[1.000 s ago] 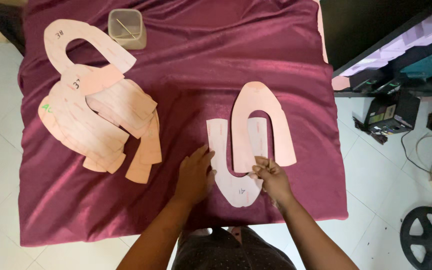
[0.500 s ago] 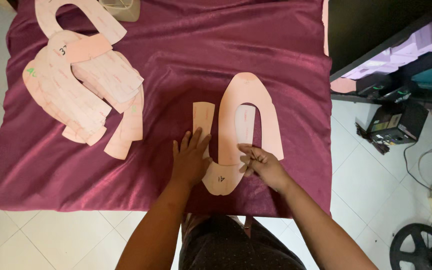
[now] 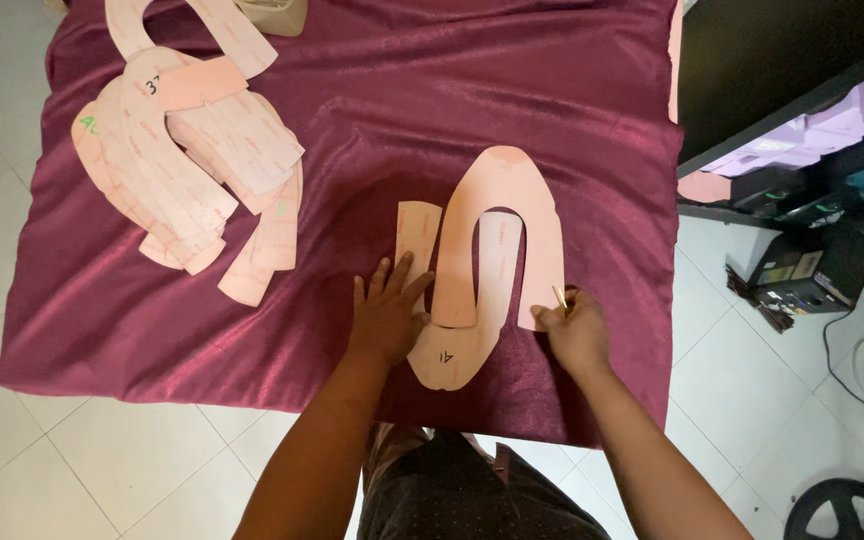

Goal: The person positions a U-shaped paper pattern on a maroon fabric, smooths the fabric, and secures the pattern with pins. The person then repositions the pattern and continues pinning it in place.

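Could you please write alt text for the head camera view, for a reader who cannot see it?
Seen from above, a person's left hand presses two overlapping pink U-shaped paper patterns flat on maroon cloth, while the right hand holds a thin pin at their right edge. More pattern pieces lie piled at upper left.

Matt pink card patterns [image 3: 497, 250] on glossy maroon satin cloth [image 3: 372, 120].

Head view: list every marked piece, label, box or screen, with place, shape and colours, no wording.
J-shaped pattern: pink card under the left hand, dark handwritten mark near its toe.
Pattern pile: upper left on the maroon cloth, pink curved pieces, black and green marks.
Black box: on the floor at right, small pale labels.
No screens.
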The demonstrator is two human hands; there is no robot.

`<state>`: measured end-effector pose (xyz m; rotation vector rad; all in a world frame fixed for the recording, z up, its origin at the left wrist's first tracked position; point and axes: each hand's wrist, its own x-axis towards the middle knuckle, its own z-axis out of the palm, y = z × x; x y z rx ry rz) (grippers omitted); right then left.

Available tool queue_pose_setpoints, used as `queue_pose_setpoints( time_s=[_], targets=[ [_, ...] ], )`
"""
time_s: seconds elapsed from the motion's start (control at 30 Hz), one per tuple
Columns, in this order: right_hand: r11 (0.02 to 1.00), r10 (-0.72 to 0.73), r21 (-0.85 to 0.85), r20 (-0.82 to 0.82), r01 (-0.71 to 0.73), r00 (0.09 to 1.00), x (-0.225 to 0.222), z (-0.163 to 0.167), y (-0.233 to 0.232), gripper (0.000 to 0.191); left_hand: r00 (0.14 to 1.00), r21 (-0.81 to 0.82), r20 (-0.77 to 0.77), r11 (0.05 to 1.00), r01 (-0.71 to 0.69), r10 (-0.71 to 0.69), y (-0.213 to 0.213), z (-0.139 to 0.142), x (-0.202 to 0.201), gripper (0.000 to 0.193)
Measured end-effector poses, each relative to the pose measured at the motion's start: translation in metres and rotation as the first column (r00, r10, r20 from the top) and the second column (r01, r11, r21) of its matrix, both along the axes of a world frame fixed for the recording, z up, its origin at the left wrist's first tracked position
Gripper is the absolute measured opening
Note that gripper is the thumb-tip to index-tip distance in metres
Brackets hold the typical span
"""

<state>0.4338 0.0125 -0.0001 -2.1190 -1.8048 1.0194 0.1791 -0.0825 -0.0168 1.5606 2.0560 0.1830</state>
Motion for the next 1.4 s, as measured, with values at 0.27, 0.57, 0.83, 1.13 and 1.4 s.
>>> queue_pose_setpoints(
  time_s=[0.27,0.57,0.83,1.13,1.4],
  targets=[
    [0.952,-0.301,-0.134,-0.563,0.274,0.770,0.003,0.001,0.011,0.016,1.000,0.000,0.006,1.000,0.016,-0.016,-0.002,-0.001,-0.003,0.070],
    [0.940,-0.335,-0.322,-0.805,0.113,0.490,-0.016,0.015,-0.001,0.015,0.994,0.238,0.097,0.968,-0.078,0.056,-0.012,-0.012,-0.022,0.071],
    [0.946,-0.294,-0.312,-0.717,0.086,0.632,-0.075,0.000,-0.012,0.016,0.986,0.338,-0.055,0.932,-0.129,0.156,-0.038,-0.007,-0.077,0.054],
    [0.878,-0.454,-0.448,-0.671,0.167,0.586,-0.083,0.005,-0.030,0.016,0.678,0.170,0.620,0.776,-0.607,0.394,-0.045,-0.017,-0.047,0.052],
    [0.867,-0.473,-0.477,-0.698,0.143,0.538,-0.051,0.005,-0.075,0.018,0.443,-0.087,0.800,0.809,-0.581,0.404,-0.060,-0.010,-0.067,0.043]
  ],
)
